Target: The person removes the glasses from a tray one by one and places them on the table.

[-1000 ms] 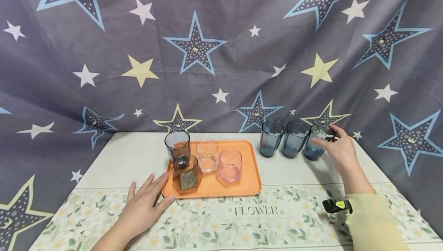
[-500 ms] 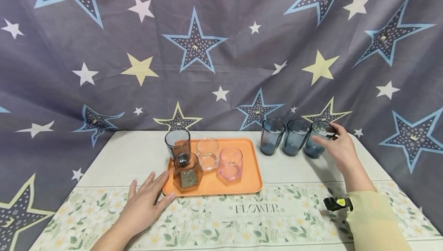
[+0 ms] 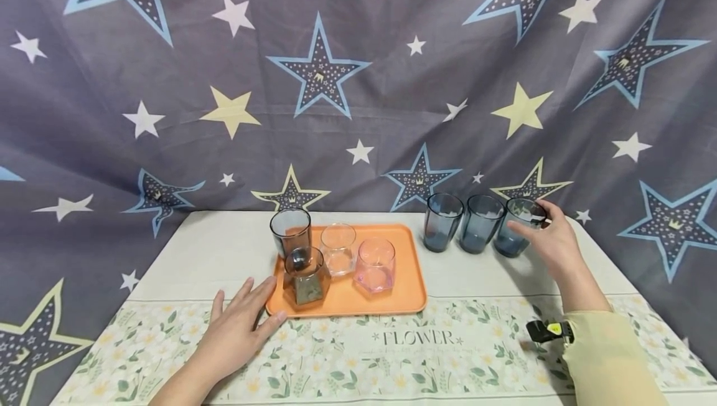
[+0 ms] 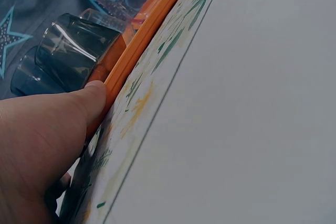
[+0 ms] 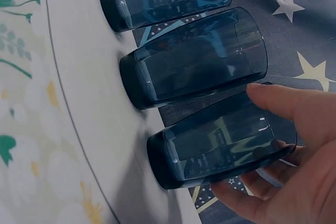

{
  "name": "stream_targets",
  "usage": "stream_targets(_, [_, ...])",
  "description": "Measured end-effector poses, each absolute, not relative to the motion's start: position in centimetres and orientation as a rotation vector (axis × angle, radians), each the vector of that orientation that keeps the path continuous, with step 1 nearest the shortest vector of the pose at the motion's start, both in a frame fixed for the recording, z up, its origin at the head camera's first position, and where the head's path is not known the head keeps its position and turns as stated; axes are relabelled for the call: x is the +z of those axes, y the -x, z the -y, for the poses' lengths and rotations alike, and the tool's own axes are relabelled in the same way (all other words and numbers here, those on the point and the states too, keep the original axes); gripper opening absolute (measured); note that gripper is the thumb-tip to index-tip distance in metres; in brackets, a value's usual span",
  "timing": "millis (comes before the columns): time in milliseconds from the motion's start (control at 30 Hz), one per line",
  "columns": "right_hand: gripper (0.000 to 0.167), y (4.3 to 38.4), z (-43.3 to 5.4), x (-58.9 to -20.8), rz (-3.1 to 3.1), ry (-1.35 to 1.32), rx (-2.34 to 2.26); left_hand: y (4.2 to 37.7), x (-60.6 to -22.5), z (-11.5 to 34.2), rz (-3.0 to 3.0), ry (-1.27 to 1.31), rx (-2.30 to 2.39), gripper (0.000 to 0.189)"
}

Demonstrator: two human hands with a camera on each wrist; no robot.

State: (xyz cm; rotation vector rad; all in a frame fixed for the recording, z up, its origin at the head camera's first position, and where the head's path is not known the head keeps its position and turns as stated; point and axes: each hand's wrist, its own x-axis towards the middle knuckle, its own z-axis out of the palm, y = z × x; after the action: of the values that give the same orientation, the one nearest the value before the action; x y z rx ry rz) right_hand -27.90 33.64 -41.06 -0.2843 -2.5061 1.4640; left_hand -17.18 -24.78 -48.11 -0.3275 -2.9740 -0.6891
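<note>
Clearly, the right hand (image 3: 557,244) grips the end blue glass (image 3: 510,244) near its rim, at the right of two matching glasses (image 3: 480,228), though whether its base touches the table (image 3: 185,256) is hard to tell. With fingers spread, the left hand (image 3: 238,328) rests its thumb against the orange tray's (image 3: 407,294) near left corner; on it stand a dark blue glass (image 3: 287,235), a smoky glass (image 3: 308,287), a clear glass (image 3: 338,261) and a pink glass (image 3: 374,276).

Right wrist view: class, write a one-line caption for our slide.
A right hand holds the end tumbler in a row of three translucent blue ones.
</note>
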Motion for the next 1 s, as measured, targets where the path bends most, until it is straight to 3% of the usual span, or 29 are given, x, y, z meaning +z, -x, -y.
stream_targets(533, [0.108, 27.6, -33.6, -40.5, 2.519, 0.246, 1.460, 17.3, -47.9, 24.9, 2.994, 0.308, -0.681, 0.073])
stream_targets(1000, [0.107, 26.5, -31.7, -37.4, 2.452, 0.200, 1.340, 17.2, -47.9, 24.9, 2.985, 0.306, -0.676, 0.071])
